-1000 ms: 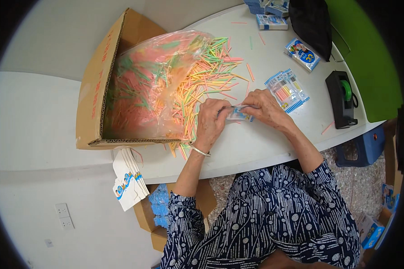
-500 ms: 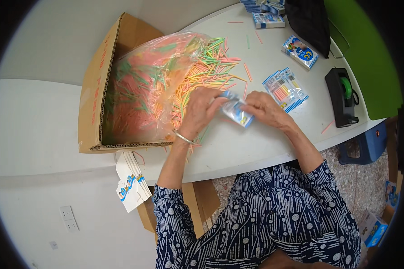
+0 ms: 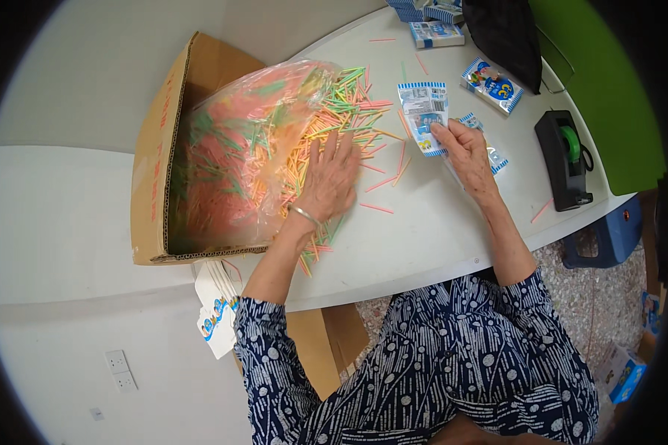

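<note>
A heap of thin coloured sticks (image 3: 360,119), pink, orange, yellow and green, spills from a clear plastic bag (image 3: 274,93) lying in an open cardboard box (image 3: 156,163). My left hand (image 3: 328,178) lies palm down on the heap's near right side, fingers spread and a bangle on the wrist. In my right hand (image 3: 464,152) a small blue-and-white packet (image 3: 423,111) is pinched by its lower right side between thumb and fingers. Another packet (image 3: 495,156), clear with blue striped ends, lies on the table partly hidden behind that hand.
A black tape dispenser (image 3: 560,163) with green tape stands at the right edge. Behind are a filled packet (image 3: 491,85), several stacked packs (image 3: 436,33) and a black bag (image 3: 505,41). Folded white cartons (image 3: 217,304) hang by the near left edge. Loose sticks lie on the table (image 3: 393,245).
My left hand has let go of the packet and moved down-left onto the sticks. The right hand has carried the packet up and to the right. More loose sticks lie beside the heap.
</note>
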{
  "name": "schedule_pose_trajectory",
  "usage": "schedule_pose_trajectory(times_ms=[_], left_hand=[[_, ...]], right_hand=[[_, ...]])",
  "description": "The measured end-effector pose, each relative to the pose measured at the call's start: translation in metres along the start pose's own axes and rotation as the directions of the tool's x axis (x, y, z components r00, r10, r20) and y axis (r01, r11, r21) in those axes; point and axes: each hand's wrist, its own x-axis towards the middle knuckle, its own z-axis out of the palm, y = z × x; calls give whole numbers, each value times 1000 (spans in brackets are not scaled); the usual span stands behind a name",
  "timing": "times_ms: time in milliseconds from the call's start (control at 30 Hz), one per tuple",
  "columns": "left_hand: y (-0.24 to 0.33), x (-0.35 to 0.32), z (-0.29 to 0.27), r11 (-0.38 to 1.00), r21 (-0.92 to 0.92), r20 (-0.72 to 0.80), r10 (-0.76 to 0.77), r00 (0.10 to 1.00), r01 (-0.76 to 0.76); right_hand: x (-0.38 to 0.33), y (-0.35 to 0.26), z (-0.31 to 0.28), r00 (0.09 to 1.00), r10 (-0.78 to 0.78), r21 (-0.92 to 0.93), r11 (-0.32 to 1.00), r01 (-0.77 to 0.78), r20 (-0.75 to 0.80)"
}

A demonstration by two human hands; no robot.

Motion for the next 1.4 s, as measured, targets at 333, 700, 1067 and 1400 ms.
schedule_pose_trajectory(times_ms=[333, 700, 1067, 1400], left_hand=[[-35, 54, 19, 981, 142, -18, 138, 990, -134], [-25, 74, 46, 946, 324, -82, 30, 996, -2], [-22, 39, 60, 933, -192, -396, -357, 846, 304], [1, -15, 16, -456, -888, 274, -424, 863, 58]], right_hand=[[-1, 0, 2, 1000, 0, 46, 999, 1, -31], [0, -3, 7, 999, -25, 81, 996, 28, -38], [2, 14, 10, 995, 16, -40, 999, -12, 96], [2, -14, 32, 970, 79, 230, 964, -133, 231]])
